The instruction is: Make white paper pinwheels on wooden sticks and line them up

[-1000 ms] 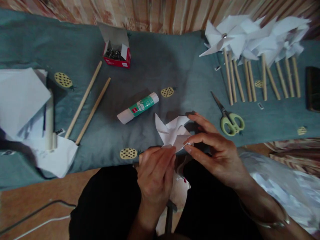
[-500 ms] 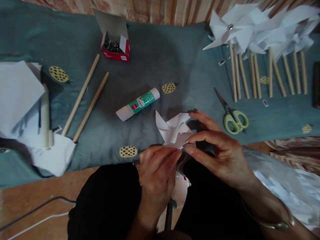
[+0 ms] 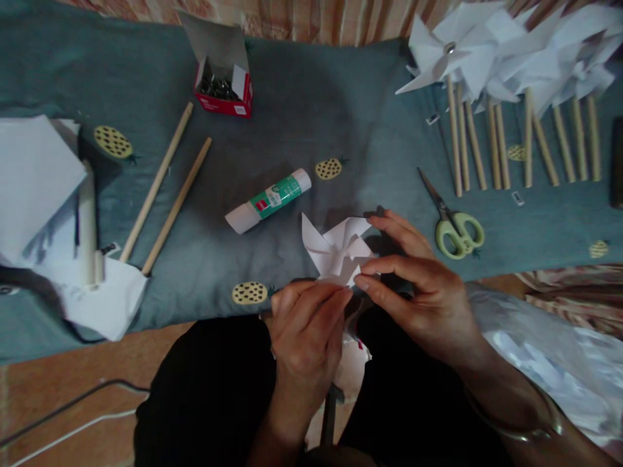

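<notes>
A small white folded paper pinwheel (image 3: 335, 250) lies at the near edge of a grey-blue cloth (image 3: 302, 110). My left hand (image 3: 306, 331) pinches its lower edge with closed fingers. My right hand (image 3: 418, 285) grips its right side, thumb and forefinger pressed on a paper corner. A glue stick (image 3: 267, 200) with a green label lies just beyond the pinwheel to the left. Green-handled scissors (image 3: 455, 227) lie to the right of my right hand.
A red box of metal clips (image 3: 221, 84) stands open at the back. Two wooden sticks (image 3: 165, 185) lie left of centre, with loose white paper (image 3: 34, 188) at the far left. Several finished white pinwheels on sticks (image 3: 506, 58) lie at the back right. Cables (image 3: 68, 415) run over the floor at lower left.
My right fingertips have shifted slightly left along the pinwheel's corner. The view has moved a little; the objects on the cloth stay where they were.
</notes>
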